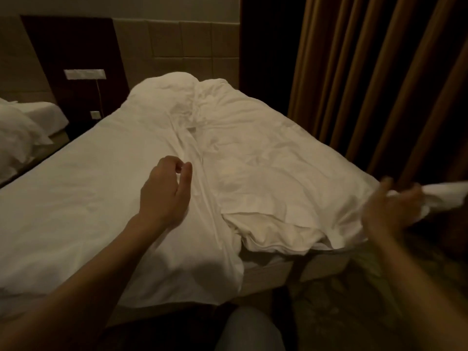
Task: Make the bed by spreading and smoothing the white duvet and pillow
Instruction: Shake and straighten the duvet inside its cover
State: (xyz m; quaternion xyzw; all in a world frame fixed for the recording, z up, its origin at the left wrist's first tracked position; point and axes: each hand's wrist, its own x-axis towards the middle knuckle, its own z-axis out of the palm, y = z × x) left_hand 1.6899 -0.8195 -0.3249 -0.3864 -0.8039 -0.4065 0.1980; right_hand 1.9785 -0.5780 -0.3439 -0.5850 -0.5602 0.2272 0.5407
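I see both forearms bare, no sleeves, no watch or rings on my left hand (164, 191). My right hand (395, 206) is motion-blurred, details unclear. Grey trouser knee (249, 330) at bottom edge.

Brown pleated curtains (379, 79) hang at right. A second bed (30, 127) sits at left, beside a dark wall panel (76, 51) with a switch plate (84, 74).
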